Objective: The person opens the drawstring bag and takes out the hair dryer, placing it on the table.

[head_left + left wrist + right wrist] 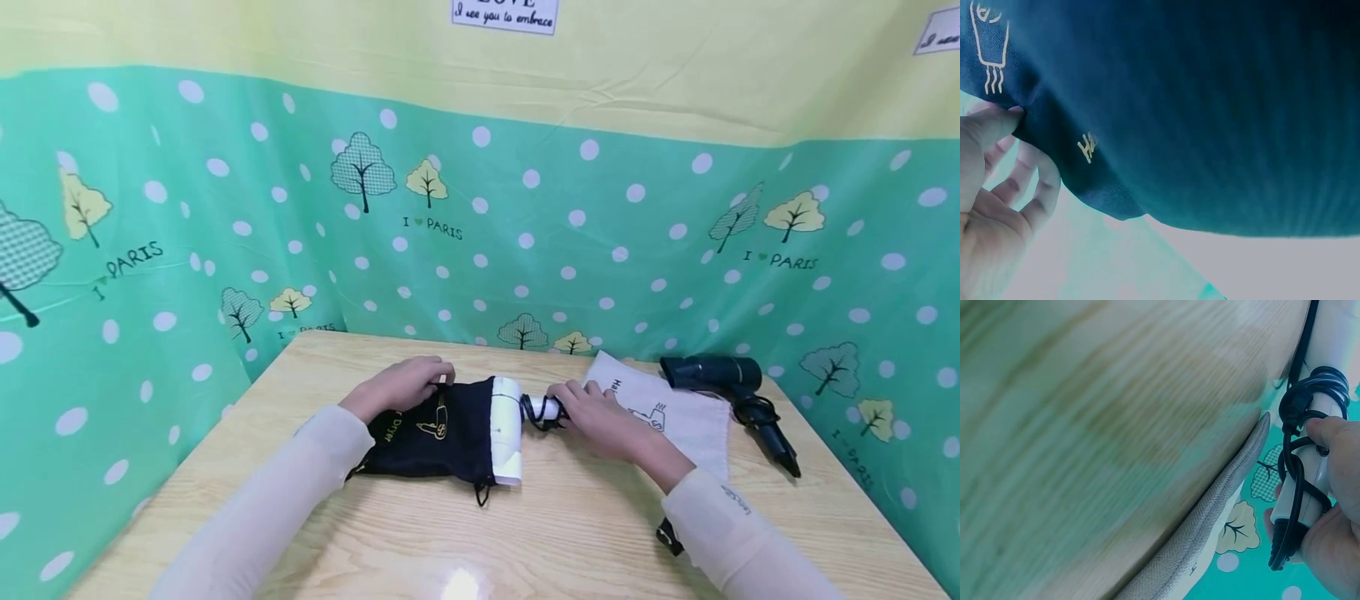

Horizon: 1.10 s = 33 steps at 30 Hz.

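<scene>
A black drawstring bag [461, 446] with gold hair dryer print lies on the table. A white hair dryer [507, 433] has one end of its barrel inside the bag's mouth; the hidden part cannot be seen. My left hand [405, 387] pinches the bag's far edge between thumb and fingers, as the left wrist view shows at the fabric [1041, 119]. My right hand [603, 421] grips the dryer's white handle [1316, 469], round which a black cord [1297, 481] is wound.
Beyond my right hand, a light grey printed bag [693, 425] lies flat. A black hair dryer [720, 372] with its cord wrapped round the handle rests partly on it. A small black object [669, 537] shows beside my right sleeve. Patterned curtain [525, 208] hangs behind the table.
</scene>
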### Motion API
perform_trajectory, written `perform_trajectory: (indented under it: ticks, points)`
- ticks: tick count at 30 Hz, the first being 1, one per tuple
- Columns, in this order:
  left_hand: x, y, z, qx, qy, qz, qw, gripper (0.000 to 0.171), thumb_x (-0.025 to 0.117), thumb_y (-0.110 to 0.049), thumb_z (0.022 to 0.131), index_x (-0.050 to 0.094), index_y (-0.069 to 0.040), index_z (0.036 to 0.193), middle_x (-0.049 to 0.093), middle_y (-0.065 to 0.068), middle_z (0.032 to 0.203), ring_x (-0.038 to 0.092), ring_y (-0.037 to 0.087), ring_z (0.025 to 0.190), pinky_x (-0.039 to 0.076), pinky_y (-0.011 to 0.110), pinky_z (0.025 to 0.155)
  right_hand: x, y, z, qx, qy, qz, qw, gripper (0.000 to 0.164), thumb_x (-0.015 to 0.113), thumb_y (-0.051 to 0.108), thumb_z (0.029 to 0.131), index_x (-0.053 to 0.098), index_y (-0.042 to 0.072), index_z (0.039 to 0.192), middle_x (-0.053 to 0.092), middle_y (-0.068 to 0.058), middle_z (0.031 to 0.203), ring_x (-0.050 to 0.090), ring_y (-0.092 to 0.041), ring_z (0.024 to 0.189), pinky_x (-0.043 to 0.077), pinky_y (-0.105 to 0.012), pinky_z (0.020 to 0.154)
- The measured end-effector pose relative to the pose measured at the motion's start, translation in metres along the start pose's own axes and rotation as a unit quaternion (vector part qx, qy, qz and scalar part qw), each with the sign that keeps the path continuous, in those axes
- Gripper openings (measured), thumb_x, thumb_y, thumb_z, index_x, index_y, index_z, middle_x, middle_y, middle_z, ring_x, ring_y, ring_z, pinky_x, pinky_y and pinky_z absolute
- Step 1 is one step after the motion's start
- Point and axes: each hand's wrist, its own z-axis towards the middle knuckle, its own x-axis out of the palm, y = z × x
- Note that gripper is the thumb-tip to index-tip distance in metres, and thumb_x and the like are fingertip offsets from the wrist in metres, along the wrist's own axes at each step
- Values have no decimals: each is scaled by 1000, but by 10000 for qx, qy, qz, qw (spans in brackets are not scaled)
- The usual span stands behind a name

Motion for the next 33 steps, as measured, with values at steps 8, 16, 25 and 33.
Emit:
perform_trajectory:
  ticks: [8,16,25,33]
  points:
    - [-6,10,-5,167,14,79,9998,30,58,8,93,65,-15,112,59,3,98,55,19,87,50,40,82,-4,-2,-3,-78,-133,-125,9998,37,60,19,104,46,14,138,55,-7,119,54,-30,95,50,-53,74]
    - [-8,20,-14,49,106,-26,9999,34,58,10,91,67,-16,111,58,0,94,53,17,83,49,38,80,-7,-7,-6,181,-99,-103,9997,36,61,21,104,48,15,137,56,-6,117,54,-29,95,48,-50,74]
    - [-4,25,-21,7,177,-27,9998,34,56,10,92,68,-15,112,55,0,91,50,17,83,46,37,79,-12,-14,-7,346,-46,-131,9993,37,63,22,103,47,15,136,58,-8,117,56,-32,97,49,-49,72]
    - [-1,24,-24,114,129,-94,9998,34,57,12,91,68,-14,111,56,2,91,50,18,83,46,39,79,-29,-22,-1,545,97,163,9983,38,62,20,103,45,16,138,57,-10,122,54,-33,95,47,-50,71]
